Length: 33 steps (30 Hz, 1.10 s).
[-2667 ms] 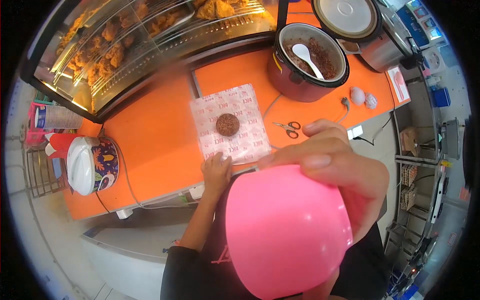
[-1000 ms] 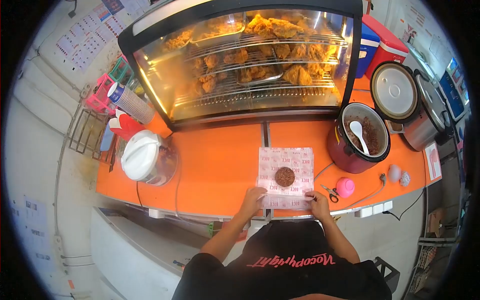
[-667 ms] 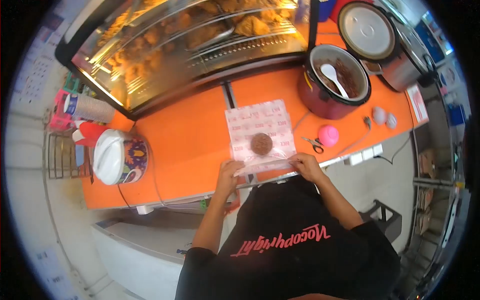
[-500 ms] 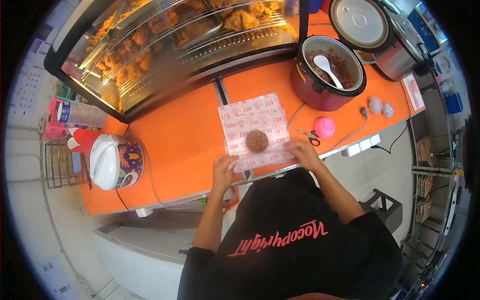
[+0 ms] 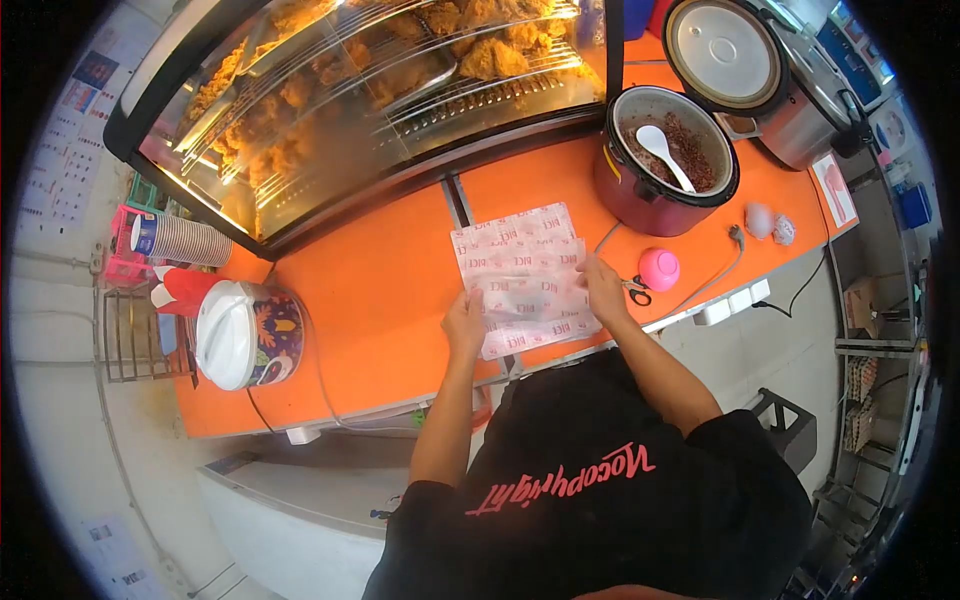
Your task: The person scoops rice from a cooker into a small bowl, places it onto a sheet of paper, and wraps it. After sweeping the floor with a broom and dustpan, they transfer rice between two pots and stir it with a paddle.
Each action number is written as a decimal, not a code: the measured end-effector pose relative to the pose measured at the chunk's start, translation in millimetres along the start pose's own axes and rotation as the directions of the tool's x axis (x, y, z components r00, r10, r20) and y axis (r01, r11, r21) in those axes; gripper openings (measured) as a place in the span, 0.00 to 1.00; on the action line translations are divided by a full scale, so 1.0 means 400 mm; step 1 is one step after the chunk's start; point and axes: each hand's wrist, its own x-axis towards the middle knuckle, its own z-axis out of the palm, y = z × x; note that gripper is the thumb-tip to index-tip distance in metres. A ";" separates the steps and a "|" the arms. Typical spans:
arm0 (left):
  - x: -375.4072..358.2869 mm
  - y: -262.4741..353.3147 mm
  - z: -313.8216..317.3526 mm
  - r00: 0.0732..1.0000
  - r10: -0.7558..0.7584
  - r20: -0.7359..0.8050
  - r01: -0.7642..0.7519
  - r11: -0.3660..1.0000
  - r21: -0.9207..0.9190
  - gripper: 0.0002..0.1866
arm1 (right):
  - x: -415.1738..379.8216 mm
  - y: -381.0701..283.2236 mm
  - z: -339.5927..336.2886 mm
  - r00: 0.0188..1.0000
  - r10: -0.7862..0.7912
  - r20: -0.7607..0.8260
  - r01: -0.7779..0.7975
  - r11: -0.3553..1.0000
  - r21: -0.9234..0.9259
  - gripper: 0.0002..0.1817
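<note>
A printed pink-and-white sheet of wrapping paper (image 5: 516,238) lies on the orange counter in front of me. Its near part is folded up over the round brown mound of rice, which now shows only as a darker patch through the paper. My left hand (image 5: 463,322) pinches the left side of the fold. On the opposite side, the fingers of my right hand (image 5: 604,290) close on the paper's right edge. A pink cup-like mold (image 5: 659,270) and dark-handled scissors (image 5: 637,292) lie just right of my right hand.
Behind the paper stands a glass warmer (image 5: 370,110) of fried chicken. An open rice cooker (image 5: 655,190) holds dark rice and a white paddle (image 5: 664,157). At left are a lidded tub (image 5: 232,335) and stacked paper cups (image 5: 185,240). Power sockets (image 5: 735,302) line the front edge.
Both hands have moved away from me, bringing the near part of the wrapping paper up over the rice mound, which was uncovered before. The view has shifted slightly.
</note>
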 end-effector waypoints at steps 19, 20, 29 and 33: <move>-0.019 0.015 0.026 0.960 0.211 -0.185 -0.147 0.939 0.310 0.21 | -0.049 -0.019 -0.012 0.994 -0.110 0.003 0.095 0.841 -0.533 0.24; -0.024 0.003 0.027 0.960 0.210 -0.186 -0.145 0.939 0.311 0.21 | -0.040 -0.023 -0.010 0.994 -0.109 0.005 0.095 0.841 -0.532 0.24; -0.038 0.030 0.006 0.945 0.216 -0.247 -0.076 0.876 0.476 0.13 | 0.018 -0.033 0.017 0.990 -0.093 0.104 0.138 0.759 -0.636 0.25; -0.080 0.111 0.014 0.672 0.710 0.211 -0.715 0.546 0.438 0.18 | 0.017 -0.046 0.011 0.988 -0.087 0.129 0.152 0.721 -0.676 0.24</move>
